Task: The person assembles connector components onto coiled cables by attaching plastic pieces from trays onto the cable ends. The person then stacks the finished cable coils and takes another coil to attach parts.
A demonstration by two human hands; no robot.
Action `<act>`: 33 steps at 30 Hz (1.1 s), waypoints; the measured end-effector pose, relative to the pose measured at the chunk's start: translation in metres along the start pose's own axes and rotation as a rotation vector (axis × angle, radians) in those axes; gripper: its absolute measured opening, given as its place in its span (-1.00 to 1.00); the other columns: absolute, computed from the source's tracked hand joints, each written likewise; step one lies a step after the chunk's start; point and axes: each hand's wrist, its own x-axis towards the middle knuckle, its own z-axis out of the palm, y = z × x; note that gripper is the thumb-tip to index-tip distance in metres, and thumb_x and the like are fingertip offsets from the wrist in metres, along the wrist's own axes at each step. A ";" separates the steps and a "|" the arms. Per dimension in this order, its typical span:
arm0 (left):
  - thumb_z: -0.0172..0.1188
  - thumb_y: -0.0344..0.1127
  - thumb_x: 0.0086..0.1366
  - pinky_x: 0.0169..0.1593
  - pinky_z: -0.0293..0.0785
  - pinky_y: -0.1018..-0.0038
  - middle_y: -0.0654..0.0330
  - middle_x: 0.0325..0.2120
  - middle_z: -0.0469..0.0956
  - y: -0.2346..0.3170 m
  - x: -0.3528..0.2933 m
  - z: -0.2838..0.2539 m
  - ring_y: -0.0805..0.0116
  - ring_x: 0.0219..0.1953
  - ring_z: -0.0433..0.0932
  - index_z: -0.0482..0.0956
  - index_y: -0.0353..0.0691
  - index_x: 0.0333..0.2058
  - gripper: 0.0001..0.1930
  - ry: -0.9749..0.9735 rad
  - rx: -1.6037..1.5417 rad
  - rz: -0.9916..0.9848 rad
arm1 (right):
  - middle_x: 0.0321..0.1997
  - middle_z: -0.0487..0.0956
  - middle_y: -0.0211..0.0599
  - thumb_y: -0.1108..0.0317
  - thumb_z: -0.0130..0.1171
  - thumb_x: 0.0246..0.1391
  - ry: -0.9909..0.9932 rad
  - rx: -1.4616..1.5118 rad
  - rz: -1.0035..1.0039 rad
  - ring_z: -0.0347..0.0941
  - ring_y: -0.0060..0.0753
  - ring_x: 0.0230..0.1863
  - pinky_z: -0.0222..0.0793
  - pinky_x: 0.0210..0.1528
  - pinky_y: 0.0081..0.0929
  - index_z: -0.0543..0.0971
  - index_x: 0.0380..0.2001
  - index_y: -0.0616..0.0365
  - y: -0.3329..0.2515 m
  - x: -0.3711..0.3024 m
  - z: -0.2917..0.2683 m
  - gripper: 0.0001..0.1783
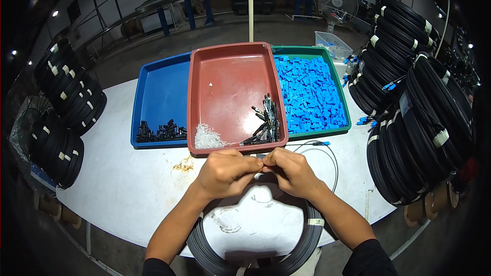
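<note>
My left hand point(227, 172) and my right hand point(292, 173) meet fingertip to fingertip just in front of the red tray point(232, 84). Both are closed in a pinch, and whatever lies between the fingers is too small and hidden to make out. Beneath them a coil of black cable point(313, 231) rests on the white table, bound with pale tape. From near the right hand a thin black cable loops out, with a blue connector point(321, 143) on its end. Inside the red tray are small translucent pieces point(208, 138) and a pile of black slender connector parts point(270, 122).
Left of the red tray, a blue tray point(161, 89) holds short black parts point(161, 132). A green tray point(343, 103) on the right is filled with blue connector pieces point(309, 94). Taped black cable coils stack at the left point(66, 87) and right point(409, 163). A translucent bin point(331, 46) stands behind.
</note>
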 end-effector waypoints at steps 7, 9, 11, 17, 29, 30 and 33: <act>0.45 -0.51 0.10 -0.40 0.62 0.56 0.05 -0.43 0.75 0.009 0.002 0.001 0.37 -0.45 0.73 0.77 -0.35 -0.36 -0.89 0.017 -0.405 -0.509 | -0.30 0.61 -0.15 0.64 0.32 -0.17 0.107 -0.392 -0.428 0.51 -0.16 -0.39 0.42 -0.33 -0.29 0.54 -0.32 0.32 -0.005 0.006 -0.008 -0.73; 0.45 -0.52 0.06 -0.38 0.62 0.51 0.06 -0.42 0.75 0.005 0.001 0.005 0.32 -0.49 0.71 0.77 -0.35 -0.34 -0.85 0.092 -0.191 -0.124 | -0.32 0.64 -0.14 0.70 0.29 -0.16 0.102 -0.207 -0.327 0.56 -0.16 -0.39 0.47 -0.32 -0.29 0.54 -0.35 0.33 -0.003 0.004 -0.008 -0.76; 0.46 -0.53 0.00 -0.36 0.62 0.45 0.05 -0.39 0.75 -0.001 -0.001 0.003 0.29 -0.51 0.69 0.76 -0.33 -0.30 -0.78 0.073 -0.072 0.049 | -0.33 0.65 -0.12 0.73 0.27 -0.14 0.028 -0.035 -0.098 0.59 -0.14 -0.38 0.50 -0.31 -0.31 0.54 -0.35 0.34 0.003 -0.002 -0.003 -0.77; 0.45 -0.52 0.05 -0.36 0.63 0.49 0.06 -0.42 0.75 -0.002 -0.004 0.002 0.34 -0.49 0.71 0.77 -0.34 -0.33 -0.84 0.045 -0.199 -0.198 | -0.33 0.65 -0.10 0.72 0.28 -0.07 -0.022 -0.091 -0.076 0.62 -0.11 -0.35 0.52 -0.29 -0.33 0.53 -0.32 0.34 0.000 0.002 -0.002 -0.79; 0.42 -0.61 -0.09 -0.40 0.59 0.45 0.11 -0.43 0.74 -0.005 -0.005 0.000 0.28 -0.51 0.67 0.75 -0.31 -0.35 -0.75 -0.040 0.004 0.090 | -0.36 0.65 -0.10 0.76 0.22 -0.12 -0.015 0.013 0.055 0.67 -0.13 -0.33 0.55 -0.29 -0.39 0.53 -0.33 0.34 -0.001 -0.001 0.001 -0.76; 0.43 -0.58 -0.01 -0.39 0.60 0.48 0.09 -0.46 0.74 -0.007 -0.005 0.000 0.33 -0.51 0.69 0.76 -0.33 -0.35 -0.82 0.018 -0.073 -0.012 | -0.37 0.62 -0.11 0.73 0.25 -0.13 -0.015 -0.075 -0.030 0.62 -0.13 -0.37 0.52 -0.31 -0.32 0.53 -0.34 0.33 -0.003 0.001 0.000 -0.77; 0.46 -0.48 0.07 -0.44 0.58 0.52 0.11 -0.52 0.73 0.004 -0.002 0.002 0.39 -0.56 0.67 0.77 -0.32 -0.38 -0.89 0.050 -0.254 -0.428 | -0.27 0.61 -0.17 0.57 0.28 -0.12 0.024 -0.339 -0.272 0.54 -0.14 -0.32 0.45 -0.26 -0.27 0.52 -0.31 0.26 -0.004 0.005 -0.004 -0.77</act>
